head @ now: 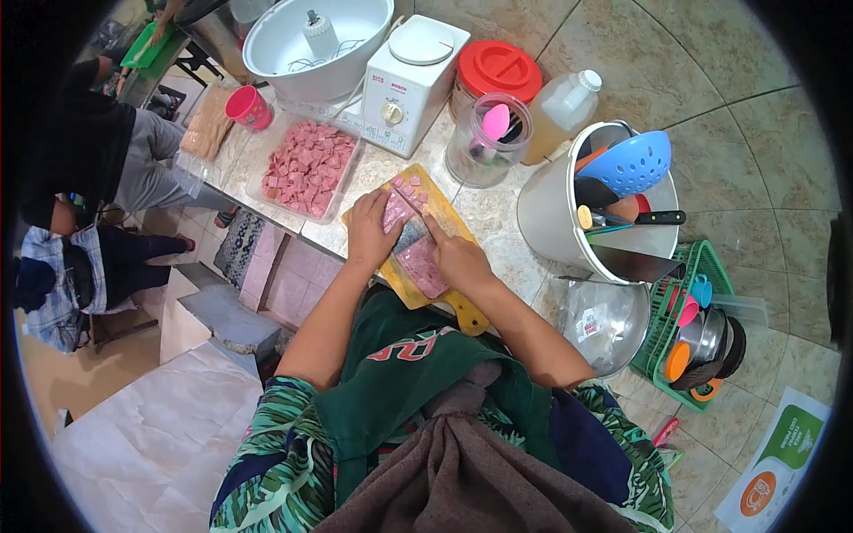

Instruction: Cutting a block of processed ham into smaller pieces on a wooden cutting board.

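On a yellow cutting board [464, 230] lie pink slices of processed meat [421, 266] and a few small cut squares [414, 180] at its far end. My right hand [460, 260] grips a knife [408, 200], the index finger stretched along the back of its blade. The blade lies across the far stack of meat [394, 212]. My left hand [372, 226] presses that stack from the left, fingertips close to the blade. Left of the board stands a clear plastic container [346, 205] heaped with pink cut squares [310, 170].
A white Bosch mixer base [400, 86] with a white bowl [280, 73] stands behind. To the right are a clear jar [466, 163], a red-lidded tub [500, 70], a jug [563, 106], a utensil bucket [546, 206] and a green basket [640, 363]. People [86, 146] are at left.
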`<state>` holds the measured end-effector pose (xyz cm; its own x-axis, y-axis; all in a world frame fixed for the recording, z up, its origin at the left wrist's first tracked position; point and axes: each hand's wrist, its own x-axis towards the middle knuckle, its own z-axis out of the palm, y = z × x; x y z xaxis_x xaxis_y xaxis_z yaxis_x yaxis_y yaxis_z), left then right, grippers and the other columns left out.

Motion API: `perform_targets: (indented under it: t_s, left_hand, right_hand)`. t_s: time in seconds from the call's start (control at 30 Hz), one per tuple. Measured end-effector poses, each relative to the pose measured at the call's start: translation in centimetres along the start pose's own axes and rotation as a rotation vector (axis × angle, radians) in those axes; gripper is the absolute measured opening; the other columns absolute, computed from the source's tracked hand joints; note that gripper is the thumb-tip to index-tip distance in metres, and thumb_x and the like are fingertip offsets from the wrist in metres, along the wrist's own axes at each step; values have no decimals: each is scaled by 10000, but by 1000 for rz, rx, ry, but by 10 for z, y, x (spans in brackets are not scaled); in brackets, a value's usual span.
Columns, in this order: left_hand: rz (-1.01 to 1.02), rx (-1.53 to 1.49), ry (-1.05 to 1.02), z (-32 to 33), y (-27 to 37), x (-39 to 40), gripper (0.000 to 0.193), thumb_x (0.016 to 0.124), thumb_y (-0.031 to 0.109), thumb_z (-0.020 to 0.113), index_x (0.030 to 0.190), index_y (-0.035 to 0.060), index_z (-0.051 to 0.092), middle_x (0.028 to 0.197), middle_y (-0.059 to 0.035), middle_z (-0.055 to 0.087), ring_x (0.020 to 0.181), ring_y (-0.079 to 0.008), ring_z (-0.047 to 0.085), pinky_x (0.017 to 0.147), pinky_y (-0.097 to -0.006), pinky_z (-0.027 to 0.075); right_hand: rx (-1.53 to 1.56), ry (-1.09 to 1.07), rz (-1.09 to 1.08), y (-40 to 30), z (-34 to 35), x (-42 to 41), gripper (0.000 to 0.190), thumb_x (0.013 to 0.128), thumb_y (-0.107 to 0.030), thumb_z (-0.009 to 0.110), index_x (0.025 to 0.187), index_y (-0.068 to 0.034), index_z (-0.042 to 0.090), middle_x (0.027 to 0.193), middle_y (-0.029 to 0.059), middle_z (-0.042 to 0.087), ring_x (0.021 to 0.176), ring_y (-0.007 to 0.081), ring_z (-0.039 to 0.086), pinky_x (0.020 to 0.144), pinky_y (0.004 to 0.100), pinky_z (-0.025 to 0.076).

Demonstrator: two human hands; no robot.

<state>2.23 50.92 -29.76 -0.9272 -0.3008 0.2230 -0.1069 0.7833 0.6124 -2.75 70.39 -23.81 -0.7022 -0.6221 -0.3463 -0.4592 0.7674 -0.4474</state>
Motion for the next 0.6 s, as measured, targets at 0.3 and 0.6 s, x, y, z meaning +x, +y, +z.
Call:
perform_targets:
  t_s: [0.3,0.6]
  left_hand:
    - [22,-4,40,1,-1,-1,597,731,183,784,1267,6,592,1287,-175,579,1214,-366,521,1034,-451,395]
    - [19,-4,46,3,-2,-2,576,739,195,769,1252,-1,598,1290,-166,579,1217,-355,517,1029,-455,385]
  right_hand:
    - [52,-23,27,10,9,-17,657,901,-166,519,1530,-189,331,800,251,673,739,407,680,688,512,538]
    - [46,147,-77,14,0,-9,623,876,-134,548,1484,-118,412,716,244,652,673,412,664,665,513,536]
